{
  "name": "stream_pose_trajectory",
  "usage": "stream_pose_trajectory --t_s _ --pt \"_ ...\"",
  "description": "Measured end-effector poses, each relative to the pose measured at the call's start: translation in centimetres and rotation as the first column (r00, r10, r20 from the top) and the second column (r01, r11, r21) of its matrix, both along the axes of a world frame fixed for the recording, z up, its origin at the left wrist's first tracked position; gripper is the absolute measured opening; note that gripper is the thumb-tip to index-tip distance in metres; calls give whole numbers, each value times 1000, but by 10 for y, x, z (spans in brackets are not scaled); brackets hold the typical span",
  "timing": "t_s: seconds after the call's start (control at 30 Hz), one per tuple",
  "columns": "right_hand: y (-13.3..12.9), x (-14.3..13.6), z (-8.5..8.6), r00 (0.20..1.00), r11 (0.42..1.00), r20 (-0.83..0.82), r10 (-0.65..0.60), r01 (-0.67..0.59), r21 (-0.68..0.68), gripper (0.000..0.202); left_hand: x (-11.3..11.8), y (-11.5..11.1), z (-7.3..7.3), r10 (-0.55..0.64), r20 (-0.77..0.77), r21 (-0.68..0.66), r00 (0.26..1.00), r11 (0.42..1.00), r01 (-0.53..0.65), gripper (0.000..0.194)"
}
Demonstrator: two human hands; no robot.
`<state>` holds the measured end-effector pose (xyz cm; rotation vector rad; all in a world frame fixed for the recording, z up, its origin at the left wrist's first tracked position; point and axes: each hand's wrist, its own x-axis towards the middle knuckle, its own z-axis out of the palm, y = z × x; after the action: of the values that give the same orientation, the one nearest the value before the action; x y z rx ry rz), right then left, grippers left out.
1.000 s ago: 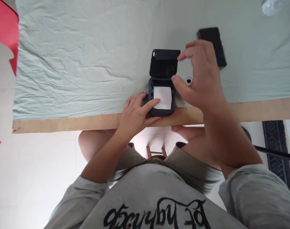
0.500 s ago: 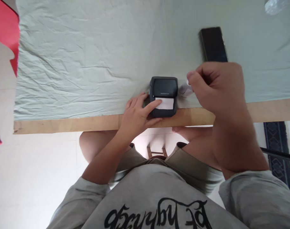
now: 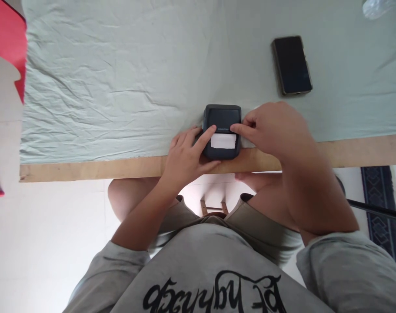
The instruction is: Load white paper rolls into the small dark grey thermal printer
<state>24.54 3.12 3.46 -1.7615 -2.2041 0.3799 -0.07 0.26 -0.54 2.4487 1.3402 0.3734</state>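
Note:
A small dark receipt printer (image 3: 221,153) lies near the front edge of the cloth-covered table. White paper (image 3: 223,141) sticks out below its lid (image 3: 223,116). My left hand (image 3: 186,152) is closed around the printer's left side, one digit resting on the lid's lower left corner and another along the front. On the opposite side, my right hand (image 3: 272,128) has its thumb pressed on the lid's lower right corner. Its other fingers are curled at the printer's right side, with their tips partly hidden.
A black phone (image 3: 292,65) lies on the pale green cloth (image 3: 119,65), beyond my right hand. Clear plastic (image 3: 377,8) is at the far right corner. The table's wooden edge (image 3: 93,171) runs just in front of me. A red object (image 3: 5,34) stands at the left.
My right hand has moved left and down onto the printer's lid. My left hand's digit has shifted from the paper up to the lid. The white piece by my right hand no longer shows.

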Motion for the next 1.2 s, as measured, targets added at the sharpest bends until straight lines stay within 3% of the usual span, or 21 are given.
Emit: stream_pose_trajectory --t_s 0.13,0.37,0.47,0.57,0.67,0.73,0.97,1.2 --pt "3 -4 1 999 997 45 -24 27 -65 44 -1 0 -3 -6 16 21 1000 1000 5 85" --pt "-3 -27 34 965 953 251 -78 146 -266 41 1 0 -2 19 23 29 1000 999 -19 82" --pt "-9 -30 45 960 954 277 -47 125 -272 41 1 0 -2 21 29 31 999 999 -22 84" --pt "-14 -24 51 967 973 253 -10 68 -221 38 -1 2 -5 42 72 14 997 999 -43 101" --pt "-17 -14 48 971 993 230 63 -38 -112 39 -3 4 -8 29 80 1 996 1000 -29 112" --pt "-18 -7 43 962 989 236 136 -119 -82 52 -4 5 -9 10 61 -6 998 1000 -9 112" --pt "-22 -7 23 941 967 264 212 -162 -198 110 -3 5 -8 33 48 -37 998 999 -31 106" --pt "-23 -8 19 958 974 197 209 -185 -130 100 -3 6 -8 50 35 -54 998 997 -49 116"
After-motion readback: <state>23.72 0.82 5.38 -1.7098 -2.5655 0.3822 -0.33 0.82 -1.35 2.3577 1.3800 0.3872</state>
